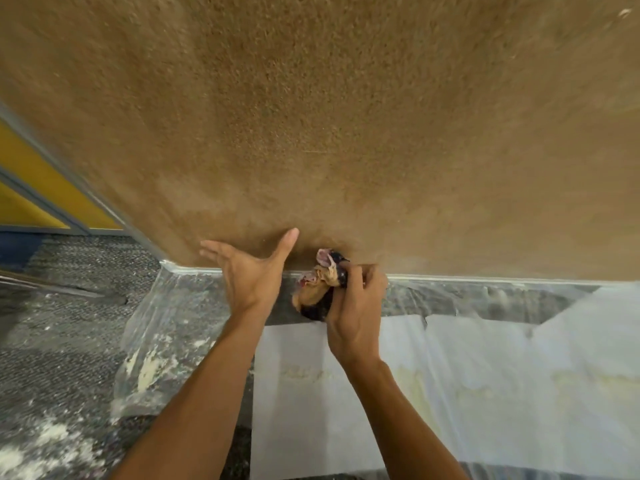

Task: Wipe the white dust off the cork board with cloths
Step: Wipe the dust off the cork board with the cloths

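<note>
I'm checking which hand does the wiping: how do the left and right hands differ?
The left hand has straight, spread fingers and holds nothing; the right hand curls round a bunched cloth. The left hand reaches up over the face of the cork board; the right hand sits lower, at its bottom edge. Both are bare and near that edge.

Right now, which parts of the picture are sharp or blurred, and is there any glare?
Head view: the cork board is sharp at centre, smeared toward its edges; the left hand and the right hand, gripping the cloth, are fairly crisp; the plastic sheet shows soft glare.
</note>
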Available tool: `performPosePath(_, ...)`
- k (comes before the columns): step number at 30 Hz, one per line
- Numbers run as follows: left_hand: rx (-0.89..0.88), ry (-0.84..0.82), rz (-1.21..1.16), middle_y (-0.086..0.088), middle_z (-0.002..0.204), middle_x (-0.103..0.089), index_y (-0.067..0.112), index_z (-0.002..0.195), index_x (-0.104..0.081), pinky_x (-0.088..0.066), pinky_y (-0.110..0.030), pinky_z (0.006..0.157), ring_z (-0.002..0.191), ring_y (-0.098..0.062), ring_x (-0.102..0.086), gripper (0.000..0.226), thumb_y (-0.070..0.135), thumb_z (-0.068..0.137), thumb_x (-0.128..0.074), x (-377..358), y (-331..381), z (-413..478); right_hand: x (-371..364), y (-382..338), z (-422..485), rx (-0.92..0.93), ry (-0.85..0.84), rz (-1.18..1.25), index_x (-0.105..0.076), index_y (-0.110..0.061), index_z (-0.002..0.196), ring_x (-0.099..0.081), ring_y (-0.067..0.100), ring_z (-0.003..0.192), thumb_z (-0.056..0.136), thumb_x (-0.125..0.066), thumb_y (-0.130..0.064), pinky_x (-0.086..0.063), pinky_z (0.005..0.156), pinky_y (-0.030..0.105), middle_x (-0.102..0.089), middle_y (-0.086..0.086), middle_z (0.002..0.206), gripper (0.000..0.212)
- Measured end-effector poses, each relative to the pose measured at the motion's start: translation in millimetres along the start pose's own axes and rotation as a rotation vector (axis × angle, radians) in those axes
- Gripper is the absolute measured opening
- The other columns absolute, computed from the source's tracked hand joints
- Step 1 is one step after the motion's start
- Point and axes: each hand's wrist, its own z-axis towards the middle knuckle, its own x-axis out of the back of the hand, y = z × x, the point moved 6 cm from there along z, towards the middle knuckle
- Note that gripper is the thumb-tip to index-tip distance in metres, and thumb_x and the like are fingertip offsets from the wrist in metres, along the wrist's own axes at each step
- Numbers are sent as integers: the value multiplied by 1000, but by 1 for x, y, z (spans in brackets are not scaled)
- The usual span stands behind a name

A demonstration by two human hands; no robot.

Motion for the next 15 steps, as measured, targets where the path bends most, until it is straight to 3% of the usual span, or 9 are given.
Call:
performPosePath(2,13,13,-5,-18,168,19,5,157,25,-18,-46,124,157,-36,-7,148,74,69,-73,-5,1,1,22,-9,3,-95,106,159,-60,-11,119,-45,-6,100,103,-47,-17,-39,82,10,-40,-16,106,22)
performPosePath(3,15,18,-4,-17,168,20,6,157,25,-20,-46,124,156,-36,-9,148,75,69,-72,-7,1,1,31,-18,7,-35,164,143,-60,-12,119,-45,-1,101,102,-50,-15,-38,82,12,-40,-15,109,20)
performPosePath(6,17,36,-7,-14,169,18,7,157,24,-22,-44,123,157,-34,-10,146,75,70,-70,-8,-1,2,27,-27,21,155,229,-52,-64,-14,120,-50,27,98,94,-60,-8,-44,82,35,-52,8,115,28)
performPosePath(11,2,42,-29,-13,169,17,7,158,22,-20,-42,123,157,-31,-8,145,75,71,-72,-7,-7,4,-26,20,21,268,-63,-356,-64,-17,116,-53,33,100,83,-70,-8,-50,88,50,-57,12,114,35)
performPosePath(15,-24,55,-2,-14,170,14,8,158,22,-21,-42,124,157,-32,-10,144,77,71,-71,-4,-8,4,-42,54,11,53,-287,-322,-62,-16,123,-49,32,112,96,-55,-15,-46,92,55,-53,9,125,28)
